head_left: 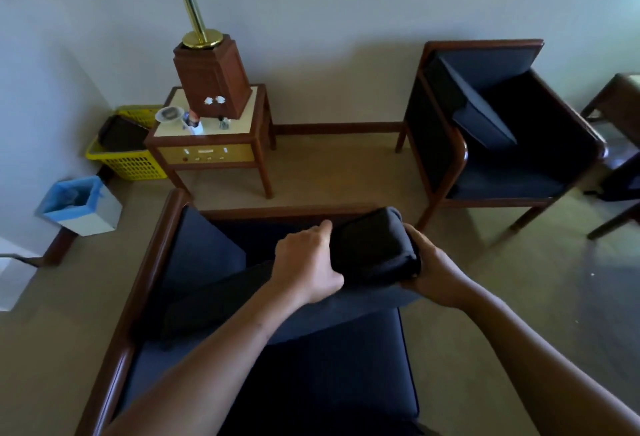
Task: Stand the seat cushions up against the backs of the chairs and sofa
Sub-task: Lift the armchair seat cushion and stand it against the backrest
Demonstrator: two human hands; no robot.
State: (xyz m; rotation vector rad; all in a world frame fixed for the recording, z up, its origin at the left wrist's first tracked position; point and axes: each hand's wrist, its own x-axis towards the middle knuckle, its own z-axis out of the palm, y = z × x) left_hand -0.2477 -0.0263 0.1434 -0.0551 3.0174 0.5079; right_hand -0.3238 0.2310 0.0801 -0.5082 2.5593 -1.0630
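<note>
Both ends of the grip are closed on one dark blue seat cushion [374, 248]: the left hand [304, 262] is laid over its near upper edge with the fingers curled onto the top, and the right hand [433, 269] is clasped around its right corner, thumb on the outer face. The cushion is held tilted, its right end raised near the wooden back rail of the near sofa [145, 283], its left end slanting down toward the seat. A second cushion [201, 255] is seen leaned against the sofa's left side, and a flat blue seat pad [332, 376] is left bare beneath the forearms. Across the carpet, in the armchair [446, 144] by the wall, another cushion [481, 113] is propped at an angle against the backrest. Between the two seats a small table [207, 144] is placed, with a brass lamp [194, 13] on a wooden base standing on it. A yellow basket [131, 165] and a blue-lined bin [83, 203] are set on the floor to its left.
</note>
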